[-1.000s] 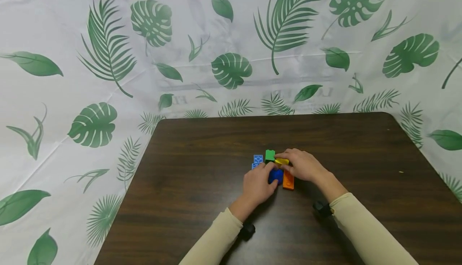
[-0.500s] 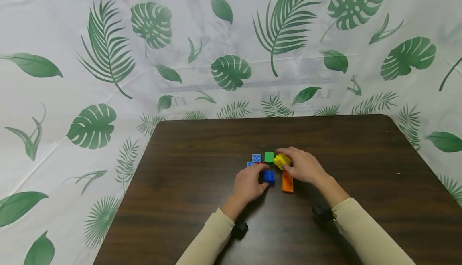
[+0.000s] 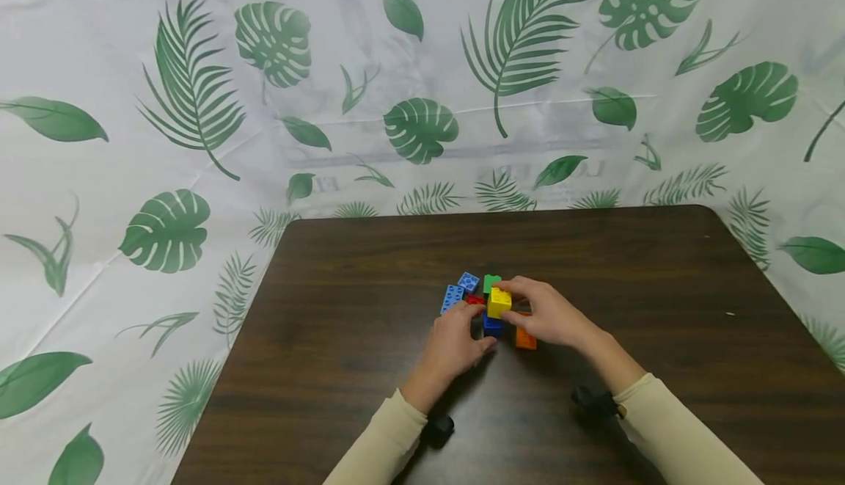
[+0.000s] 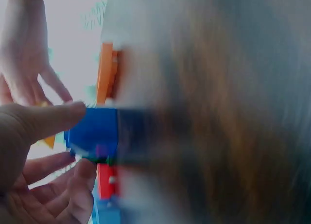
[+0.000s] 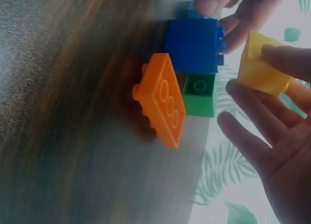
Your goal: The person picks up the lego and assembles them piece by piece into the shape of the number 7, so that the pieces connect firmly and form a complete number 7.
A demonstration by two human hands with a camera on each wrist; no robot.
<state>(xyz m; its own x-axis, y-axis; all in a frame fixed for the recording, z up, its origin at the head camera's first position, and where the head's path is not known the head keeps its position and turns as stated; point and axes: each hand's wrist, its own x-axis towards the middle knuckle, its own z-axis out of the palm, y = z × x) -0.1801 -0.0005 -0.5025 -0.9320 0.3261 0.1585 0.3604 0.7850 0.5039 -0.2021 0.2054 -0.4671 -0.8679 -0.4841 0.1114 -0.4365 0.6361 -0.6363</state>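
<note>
My right hand [image 3: 551, 312] pinches a yellow toy building block [image 3: 499, 301] between thumb and fingers. In the right wrist view the yellow block [image 5: 262, 66] is held apart from the dark blue block [image 5: 192, 45], beyond its studded side. The left hand [image 3: 449, 349] holds the dark blue block [image 3: 492, 327] on the table, thumb on one side and fingers on the other, as the left wrist view shows. Just left of it lies a red block [image 3: 474, 299], partly hidden by the left fingers. A green block [image 3: 491, 283] stands behind, partly covered by the yellow one.
An orange block [image 3: 526, 338] lies right of the dark blue one, under the right hand. To the left are a light blue studded block [image 3: 452, 298] and a smaller light blue block [image 3: 468, 282]. The brown table [image 3: 356, 323] meets a leaf-print backdrop [image 3: 356, 125].
The left hand and dark blue block moved left, away from the orange block. My right hand turned the yellow block studs up and brought it left over the dark blue one. The light blue blocks turned slightly.
</note>
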